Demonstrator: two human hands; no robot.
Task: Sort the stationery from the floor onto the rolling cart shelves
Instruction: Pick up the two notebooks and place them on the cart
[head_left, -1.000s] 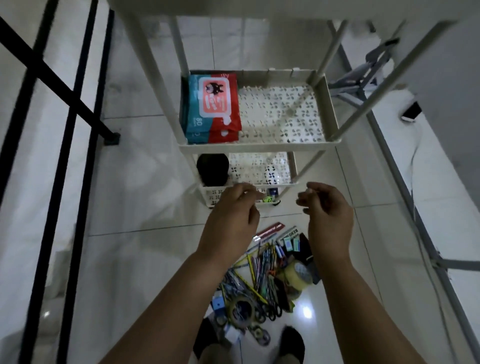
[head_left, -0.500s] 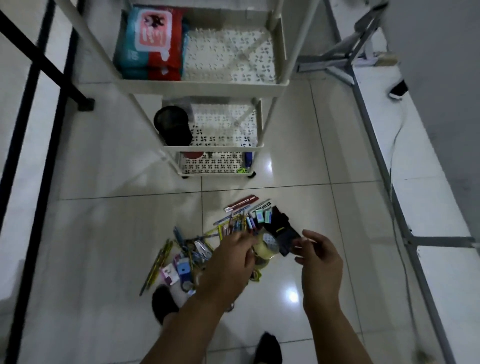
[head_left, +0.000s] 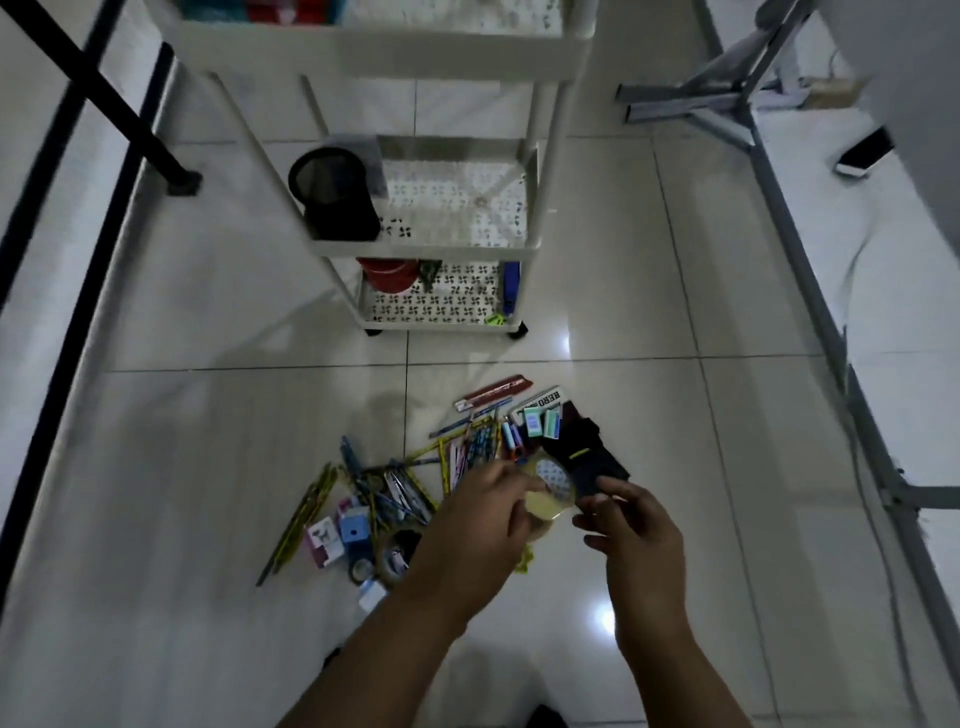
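Currently both hands reach low over the stationery pile (head_left: 415, 488) on the floor (head_left: 208, 467), likely to pick the next item. Left hand (head_left: 483, 525): fingers (head_left: 511, 475) curled, touching a yellowish tape roll (head_left: 548, 499); whether they hold it, cannot tell. Right hand (head_left: 631, 530): fingers (head_left: 608, 486) half-curled at a black pouch (head_left: 582, 457); grip unclear. Cart (head_left: 431, 244) stands well beyond the fingers, its 2 visible lower shelves mostly bare.

The stationery pile (head_left: 457, 467) lies on the floor (head_left: 208, 467) before the cart (head_left: 441, 249) (a mesh cup (head_left: 332, 195) on its middle shelf).
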